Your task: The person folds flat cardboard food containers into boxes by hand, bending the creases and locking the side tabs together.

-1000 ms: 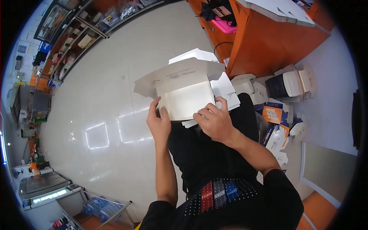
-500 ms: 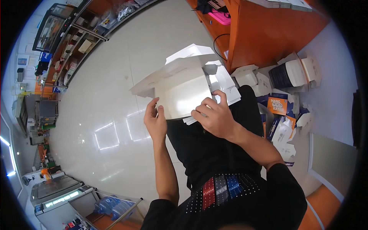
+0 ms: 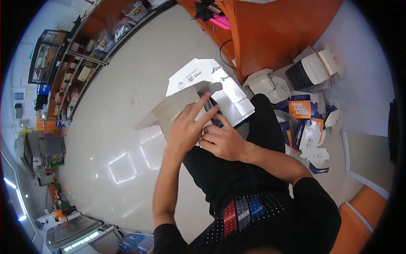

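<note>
A partly folded carton (image 3: 169, 108), white inside, lies across my lap with its long flap sticking out to the left. Over its right side wall reaches my left hand (image 3: 185, 129), index and middle fingers stretched out against the wall and the small flap there. My right hand (image 3: 224, 142) is curled at the carton's near right corner, its fingers bent round the edge; the fingertips are partly hidden. Under the carton, a stack of flat white cartons (image 3: 192, 76) with printed marks rests on my thighs.
Right of my leg, several folded cartons, one with an orange panel (image 3: 300, 109), lie piled on the floor. Behind them stands an orange cabinet (image 3: 283, 38). A metal-edged shelf (image 3: 86, 59) with goods is at the left. Tiled floor (image 3: 114, 127) lies between.
My left hand has moved from the carton's left edge across to its right side wall. The carton has shifted left and tilted, uncovering more of the flat stack.
</note>
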`<state>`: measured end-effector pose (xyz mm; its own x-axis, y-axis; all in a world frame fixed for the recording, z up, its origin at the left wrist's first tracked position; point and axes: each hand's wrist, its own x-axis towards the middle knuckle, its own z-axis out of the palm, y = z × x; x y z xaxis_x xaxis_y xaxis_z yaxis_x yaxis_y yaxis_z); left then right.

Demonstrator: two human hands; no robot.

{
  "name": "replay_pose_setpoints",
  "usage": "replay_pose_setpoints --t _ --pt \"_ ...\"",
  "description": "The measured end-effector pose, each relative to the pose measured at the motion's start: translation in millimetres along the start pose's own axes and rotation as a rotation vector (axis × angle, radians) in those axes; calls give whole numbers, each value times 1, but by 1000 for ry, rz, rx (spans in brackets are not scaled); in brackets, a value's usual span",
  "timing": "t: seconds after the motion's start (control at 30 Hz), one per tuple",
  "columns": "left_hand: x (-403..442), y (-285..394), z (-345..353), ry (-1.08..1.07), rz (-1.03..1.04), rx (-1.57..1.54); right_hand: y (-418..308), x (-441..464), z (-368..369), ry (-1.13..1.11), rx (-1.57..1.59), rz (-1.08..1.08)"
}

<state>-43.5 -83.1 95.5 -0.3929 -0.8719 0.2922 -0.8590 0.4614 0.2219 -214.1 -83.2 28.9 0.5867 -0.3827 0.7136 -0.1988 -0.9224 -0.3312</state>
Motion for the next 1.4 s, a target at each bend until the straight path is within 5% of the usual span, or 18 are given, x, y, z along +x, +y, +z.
replay_pose_setpoints --t 0.13,0.3,0.43,1.4 --pt "13 -21 9 -19 189 85 -1 4 -15 301 377 194" --pt "6 -18 -4 -11 174 101 48 -2 11 356 646 915" --pt "7 -13 -9 7 188 129 62 10 23 145 448 900" --pt "40 -20 0 -435 159 140 76 6 38 290 326 831"
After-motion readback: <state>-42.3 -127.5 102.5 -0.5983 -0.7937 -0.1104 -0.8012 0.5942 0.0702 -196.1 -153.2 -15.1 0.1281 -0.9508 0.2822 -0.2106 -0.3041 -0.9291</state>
